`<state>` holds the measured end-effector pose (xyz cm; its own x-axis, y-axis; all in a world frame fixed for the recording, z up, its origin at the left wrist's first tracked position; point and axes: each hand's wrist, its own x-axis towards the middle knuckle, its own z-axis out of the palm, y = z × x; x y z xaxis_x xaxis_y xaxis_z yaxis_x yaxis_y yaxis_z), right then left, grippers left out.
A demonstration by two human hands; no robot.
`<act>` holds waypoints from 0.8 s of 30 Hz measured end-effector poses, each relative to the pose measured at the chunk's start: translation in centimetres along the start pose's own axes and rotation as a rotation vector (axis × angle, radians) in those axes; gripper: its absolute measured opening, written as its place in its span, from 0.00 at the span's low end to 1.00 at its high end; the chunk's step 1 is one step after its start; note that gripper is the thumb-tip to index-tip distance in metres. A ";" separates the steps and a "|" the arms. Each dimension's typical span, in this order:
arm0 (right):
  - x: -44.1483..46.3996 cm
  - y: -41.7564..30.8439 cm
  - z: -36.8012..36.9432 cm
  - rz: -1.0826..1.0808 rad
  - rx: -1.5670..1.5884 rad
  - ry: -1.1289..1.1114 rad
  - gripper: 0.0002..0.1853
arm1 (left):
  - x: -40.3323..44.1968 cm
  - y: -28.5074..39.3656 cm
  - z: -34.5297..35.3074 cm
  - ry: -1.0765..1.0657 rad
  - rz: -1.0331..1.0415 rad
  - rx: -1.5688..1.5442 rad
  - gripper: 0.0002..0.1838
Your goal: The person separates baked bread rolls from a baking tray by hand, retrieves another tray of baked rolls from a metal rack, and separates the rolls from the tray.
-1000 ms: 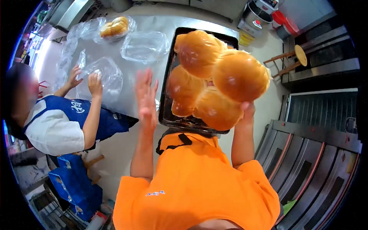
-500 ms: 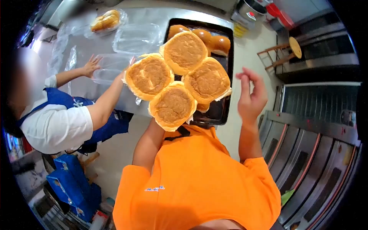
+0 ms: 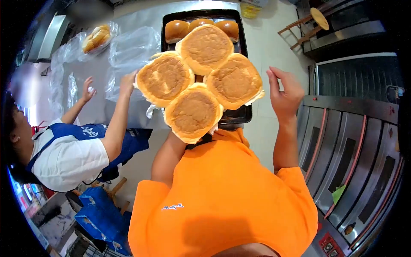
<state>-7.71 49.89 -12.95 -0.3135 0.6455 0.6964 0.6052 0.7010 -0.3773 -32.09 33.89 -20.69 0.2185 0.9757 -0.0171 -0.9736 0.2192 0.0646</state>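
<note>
Several joined buns (image 3: pixel 195 112), browned flat sides up and pale torn edges showing, are held up in front of my orange shirt. My left forearm (image 3: pixel 168 156) reaches beneath them. The left hand bears them from below and is hidden, fingers included. To the right of the buns, my right hand (image 3: pixel 287 93) is raised with its fingers loosely bent. A gap shows between thumb and forefinger, and I see nothing in it. Behind and partly under the buns lies a black baking tray (image 3: pixel 244 112), with a row of glossy brown rolls (image 3: pixel 177 31) at its far end.
On the left, a co-worker in a white shirt (image 3: pixel 70 160) and blue apron reaches over the metal table (image 3: pixel 96 68). Clear plastic packaging (image 3: pixel 132 45) and a bagged loaf (image 3: pixel 96 38) lie there. Deck ovens (image 3: pixel 342 154) stand right; a wooden stool (image 3: pixel 319 19) is farther back.
The head view has shifted, so the tray appears farther left and higher. My right hand has turned slightly. The co-worker's far hand has come off the plastic packaging. The buns stay held up.
</note>
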 end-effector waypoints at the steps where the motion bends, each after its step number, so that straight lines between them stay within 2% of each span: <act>1: -0.2 0.0 0.1 0.017 0.009 -0.001 0.06 | -0.1 0.3 -0.4 0.013 -0.020 0.027 0.42; 7: -0.4 -0.4 0.2 0.063 0.041 -0.007 0.07 | 0.3 0.4 -0.7 -0.076 -0.070 -0.053 0.41; 11: -0.2 -1.1 0.6 0.063 0.089 -0.031 0.06 | 0.0 0.6 -1.3 -0.005 -0.069 0.012 0.36; 14: 0.0 -1.9 0.9 0.049 0.122 -0.029 0.05 | -0.1 0.3 -0.8 -0.029 -0.047 0.035 0.34; 16: -0.5 -2.2 0.9 0.140 0.172 -0.140 0.12 | -0.1 0.7 -2.4 -0.098 -0.055 0.114 0.31; 17: -0.5 -2.7 1.0 0.131 0.179 -0.141 0.12 | 0.4 0.7 -2.8 0.147 0.008 0.041 0.30; 18: -0.6 -3.7 1.3 0.236 0.392 -0.234 0.22 | 0.9 0.8 -3.8 0.388 0.069 -0.035 0.28; 19: -1.0 -4.9 1.5 0.342 0.603 -0.328 0.32 | 2.0 2.1 -7.6 0.240 0.120 0.167 0.29; 20: -1.6 -6.6 2.2 0.357 0.809 -0.337 0.40 | 3.0 2.7 -7.4 0.232 0.124 0.168 0.29; 21: -2.1 -8.3 3.1 0.369 1.011 -0.342 0.49 | 4.2 3.1 -6.2 0.128 0.301 0.200 0.33; 22: -2.5 -9.5 3.8 0.446 1.140 -0.414 0.54 | 5.3 3.3 -4.3 0.025 0.475 0.226 0.38; 24: -2.7 -10.1 4.6 0.339 0.768 -0.539 0.51 | 6.4 1.5 4.7 0.161 0.729 0.818 0.48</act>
<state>-16.37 42.42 -13.88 -0.6174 0.7655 0.1809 0.1463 0.3376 -0.9298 -31.82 40.51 -16.03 -0.4581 0.8729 0.1678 -0.5150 -0.4145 0.7503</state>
